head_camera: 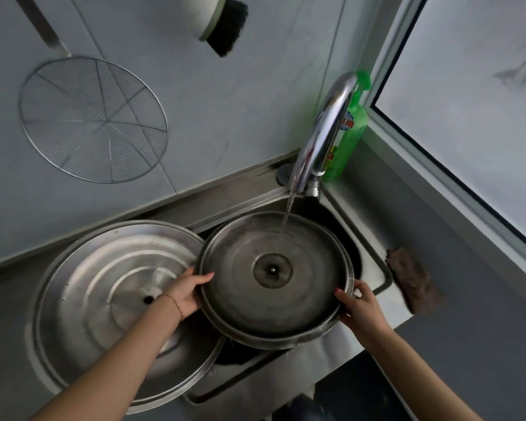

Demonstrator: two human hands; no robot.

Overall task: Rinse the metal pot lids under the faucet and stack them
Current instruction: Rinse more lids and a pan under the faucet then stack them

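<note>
I hold a round metal pot lid (pixel 274 299) inner side up over the sink, under the chrome faucet (pixel 322 138). A stream of water (pixel 287 212) falls onto its far rim. My left hand (pixel 187 291) grips the lid's left edge, thumb over the rim. My right hand (pixel 357 303) grips the right edge the same way. A larger metal lid (pixel 104 293) lies to the left on the sink's other side, partly under my left forearm.
The steel sink rim (pixel 374 268) runs around the lid. A green detergent bottle (pixel 351 132) stands behind the faucet in the corner. A brown cloth (pixel 413 281) lies on the grey counter at right. A wire skimmer (pixel 93 118) and a brush (pixel 222 22) hang on the wall.
</note>
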